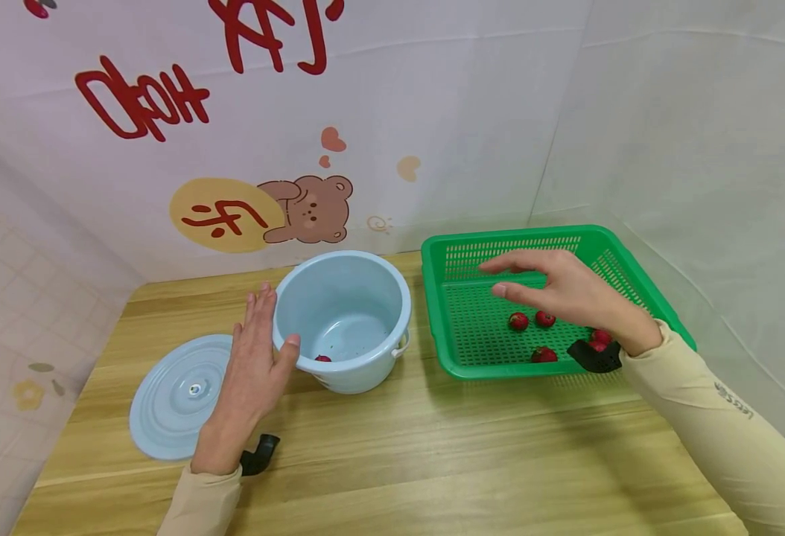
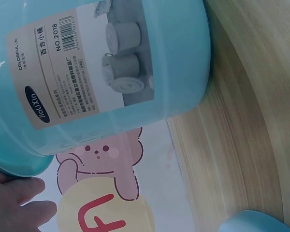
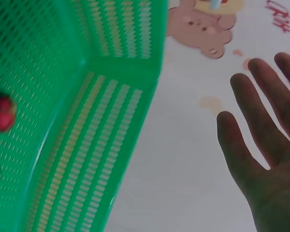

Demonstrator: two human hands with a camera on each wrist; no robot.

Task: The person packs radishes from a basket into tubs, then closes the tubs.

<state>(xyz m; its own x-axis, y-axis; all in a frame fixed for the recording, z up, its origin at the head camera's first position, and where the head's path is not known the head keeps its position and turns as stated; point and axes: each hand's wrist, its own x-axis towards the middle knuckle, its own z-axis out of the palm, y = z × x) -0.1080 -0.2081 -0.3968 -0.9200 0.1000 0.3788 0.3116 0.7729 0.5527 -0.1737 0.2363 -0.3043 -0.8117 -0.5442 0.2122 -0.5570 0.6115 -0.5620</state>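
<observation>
A light blue bucket (image 1: 344,380) stands on the table, with a small red fruit (image 1: 323,358) low inside it. My left hand (image 1: 255,365) is at the bucket's left rim, fingers extended and thumb over the near edge. In the left wrist view the labelled side of the bucket (image 2: 179,58) fills the top. My right hand (image 1: 560,286) hovers above the green basket (image 1: 442,327), fingers spread and nothing between them. Several red fruits, likely strawberries (image 1: 517,321), lie on the basket's mesh floor, some partly hidden by my right wrist.
A round light blue lid (image 1: 164,402) with a small knob lies on the wooden table (image 1: 392,461), left of the bucket and partly behind my left hand. A printed wall covering (image 1: 473,134) rises directly behind the table, and another panel (image 1: 714,186) stands at the right.
</observation>
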